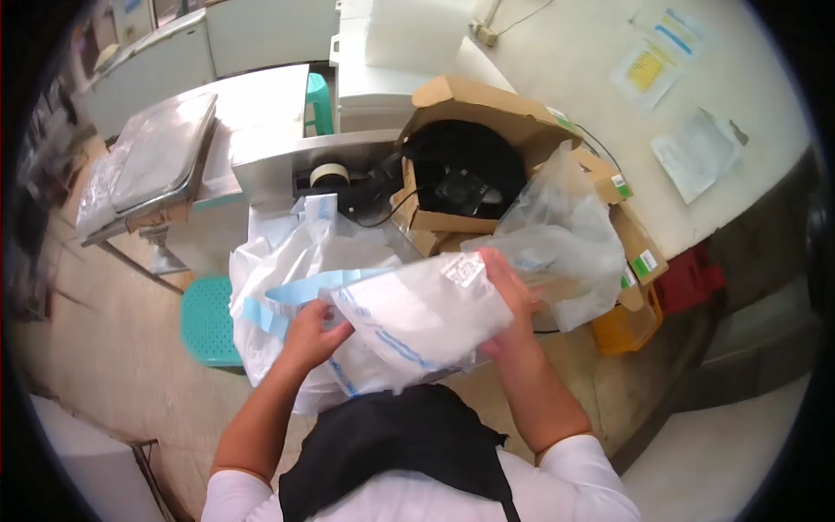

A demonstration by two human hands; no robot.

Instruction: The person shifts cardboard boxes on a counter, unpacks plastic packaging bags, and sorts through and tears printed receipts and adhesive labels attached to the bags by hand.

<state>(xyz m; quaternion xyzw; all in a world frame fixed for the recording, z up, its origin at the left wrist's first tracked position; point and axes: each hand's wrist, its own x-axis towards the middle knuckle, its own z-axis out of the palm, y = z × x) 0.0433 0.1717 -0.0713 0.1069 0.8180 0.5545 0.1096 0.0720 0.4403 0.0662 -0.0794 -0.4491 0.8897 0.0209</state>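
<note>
Pale wall point(565, 52) with papers stuck on it, rising to the right of a cluttered work area; an open cardboard box point(487, 103) holding something black sits ahead of me, a clear plastic bag point(565, 248) beside it. I have the printed plastic packet point(422, 313) raised in front of my apron, above white plastic bags point(270, 257); my right hand point(511, 296) has its fingers clamped on the packet's right end, while my left hand point(315, 335) is curled at its left edge, though I cannot tell whether those fingers grip; as I judge it, handling is midway: packet lifted, not yet set down; its contents are unclear.
</note>
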